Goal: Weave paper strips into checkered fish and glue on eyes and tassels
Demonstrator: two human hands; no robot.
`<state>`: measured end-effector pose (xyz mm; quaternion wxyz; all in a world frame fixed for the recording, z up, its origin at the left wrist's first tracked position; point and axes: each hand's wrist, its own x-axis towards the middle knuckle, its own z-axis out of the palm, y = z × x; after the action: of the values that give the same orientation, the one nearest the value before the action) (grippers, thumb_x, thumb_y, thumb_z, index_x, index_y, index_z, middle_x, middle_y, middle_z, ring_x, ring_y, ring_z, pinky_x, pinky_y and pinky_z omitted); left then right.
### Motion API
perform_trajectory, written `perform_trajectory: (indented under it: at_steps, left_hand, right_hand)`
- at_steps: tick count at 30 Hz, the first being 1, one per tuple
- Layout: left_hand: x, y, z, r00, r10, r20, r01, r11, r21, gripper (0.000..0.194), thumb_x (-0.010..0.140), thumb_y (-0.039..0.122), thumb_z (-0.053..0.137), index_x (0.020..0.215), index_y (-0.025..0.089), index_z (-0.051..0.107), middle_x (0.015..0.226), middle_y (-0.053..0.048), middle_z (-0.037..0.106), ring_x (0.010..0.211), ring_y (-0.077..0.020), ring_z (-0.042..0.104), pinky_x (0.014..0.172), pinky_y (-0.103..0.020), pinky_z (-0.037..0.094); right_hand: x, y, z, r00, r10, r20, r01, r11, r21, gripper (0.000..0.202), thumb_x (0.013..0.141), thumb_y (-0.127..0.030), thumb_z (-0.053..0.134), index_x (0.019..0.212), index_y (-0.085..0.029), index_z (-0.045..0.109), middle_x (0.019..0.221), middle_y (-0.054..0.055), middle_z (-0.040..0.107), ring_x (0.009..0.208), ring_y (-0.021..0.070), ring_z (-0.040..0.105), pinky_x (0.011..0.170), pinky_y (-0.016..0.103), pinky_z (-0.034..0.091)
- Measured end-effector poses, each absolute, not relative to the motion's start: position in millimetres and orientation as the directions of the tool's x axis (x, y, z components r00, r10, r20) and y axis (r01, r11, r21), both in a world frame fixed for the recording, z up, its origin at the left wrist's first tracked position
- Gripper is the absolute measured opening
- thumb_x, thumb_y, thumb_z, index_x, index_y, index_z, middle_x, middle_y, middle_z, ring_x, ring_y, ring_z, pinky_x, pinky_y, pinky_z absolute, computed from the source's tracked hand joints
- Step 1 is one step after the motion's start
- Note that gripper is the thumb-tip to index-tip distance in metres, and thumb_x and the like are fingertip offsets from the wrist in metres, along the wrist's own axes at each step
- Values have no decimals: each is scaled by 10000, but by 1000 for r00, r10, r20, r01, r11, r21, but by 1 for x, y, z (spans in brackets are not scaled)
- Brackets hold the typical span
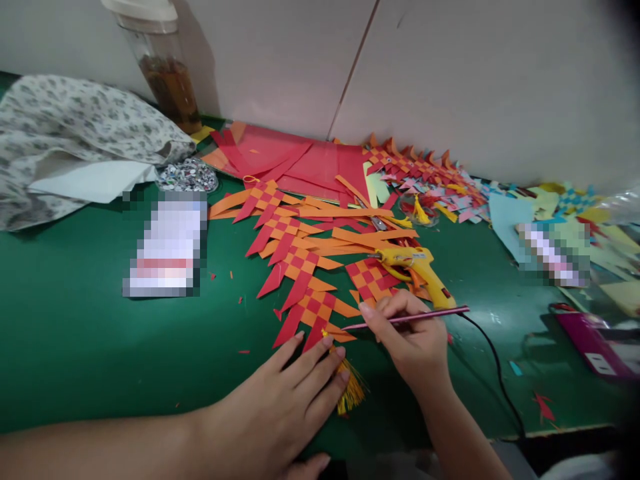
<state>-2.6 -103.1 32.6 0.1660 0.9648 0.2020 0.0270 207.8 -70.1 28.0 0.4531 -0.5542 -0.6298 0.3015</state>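
Observation:
A chain of woven red and orange paper strips [297, 263] lies on the green table, with pointed ends sticking out on both sides. My left hand [307, 380] rests flat with fingers stretched over its lower end, where a yellow tassel [351, 390] hangs off. Between the fingertips of my right hand [407, 333] is a slim pink pen-like stick [427, 315], its tip touching an orange strip near the tassel. Just beyond that hand lies a yellow glue gun [425, 270], beside a separate woven red and orange square [371, 279].
Scissors [379, 223] lie among loose orange strips. Behind are red paper sheets [320, 163] and another woven chain [415, 163]. To the left are a phone [167, 247], a bag of shiny bits [186, 177], patterned cloth [85, 133] and a drink bottle [167, 80]. A black cord [495, 353] runs right.

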Motion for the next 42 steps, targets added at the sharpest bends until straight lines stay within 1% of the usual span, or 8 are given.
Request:
perform_trajectory:
  at_steps: [7, 24, 28, 32, 34, 36, 39, 42]
  left_hand:
    - [-3, -104, 34, 917, 399, -6, 378, -865, 330, 587, 957, 461, 291, 1388, 79, 406, 1465, -156, 380, 1350, -322, 353, 1054, -468, 334]
    - [-2, -104, 32, 913, 408, 17, 384, -870, 309, 596, 950, 470, 298, 1384, 76, 406, 1455, -157, 400, 1339, -313, 373, 1045, -444, 339]
    - [-3, -105, 31, 912, 411, 22, 384, -870, 308, 602, 952, 473, 289, 1393, 77, 392, 1458, -159, 397, 1338, -310, 373, 1042, -441, 338]
    - [-4, -106, 29, 911, 410, 36, 381, -872, 307, 599, 953, 469, 289, 1395, 77, 386, 1468, -166, 378, 1348, -317, 354, 1055, -457, 316]
    - [-4, -106, 29, 910, 413, 35, 383, -870, 311, 601, 947, 470, 307, 1394, 77, 388, 1471, -170, 370, 1350, -321, 347, 1063, -461, 304]
    - [-4, -106, 29, 907, 419, 40, 386, -867, 316, 603, 945, 469, 312, 1398, 77, 383, 1475, -167, 366, 1358, -317, 334, 1073, -455, 290]
    - [-4, -106, 29, 904, 425, 43, 390, -861, 327, 603, 945, 474, 307, 1402, 88, 380, 1474, -156, 374, 1360, -303, 335, 1085, -437, 273]
    - [-5, -107, 29, 902, 428, 52, 388, -859, 333, 605, 942, 477, 317, 1403, 92, 382, 1472, -161, 376, 1352, -306, 344, 1087, -439, 264]
  right_hand:
    - [209, -68, 28, 20, 965, 261, 371, 235, -898, 295, 799, -190, 668, 610, -210, 442, 502, -71, 457, 449, 78, 439, 471, 221, 386]
    - [198, -68, 33, 2, 954, 301, 446, 269, -854, 288, 762, -157, 674, 612, -211, 434, 542, -65, 455, 461, 77, 441, 448, 208, 384]
    - [201, -67, 32, 8, 957, 289, 412, 261, -873, 294, 770, -175, 679, 598, -203, 443, 537, -61, 468, 466, 75, 453, 463, 209, 400]
    - [206, -65, 31, 113, 972, 204, 289, 164, -943, 280, 787, -258, 696, 606, -195, 492, 481, -58, 513, 412, 70, 482, 416, 185, 409]
    - [208, -65, 32, 146, 981, 125, 206, 93, -974, 222, 797, -341, 688, 680, -194, 570, 485, -40, 569, 400, 89, 528, 393, 192, 439]
    - [208, -64, 33, 128, 989, 77, 141, 59, -988, 232, 812, -415, 658, 758, -191, 632, 523, -15, 614, 428, 115, 577, 433, 230, 504]
    - [206, -62, 37, 72, 995, 62, 125, 53, -991, 254, 788, -444, 675, 771, -191, 663, 569, 2, 634, 486, 132, 610, 497, 264, 544]
    - [201, -59, 46, 44, 998, 49, 168, 41, -985, 245, 724, -415, 743, 774, -197, 644, 628, 0, 633, 534, 125, 606, 502, 238, 523]
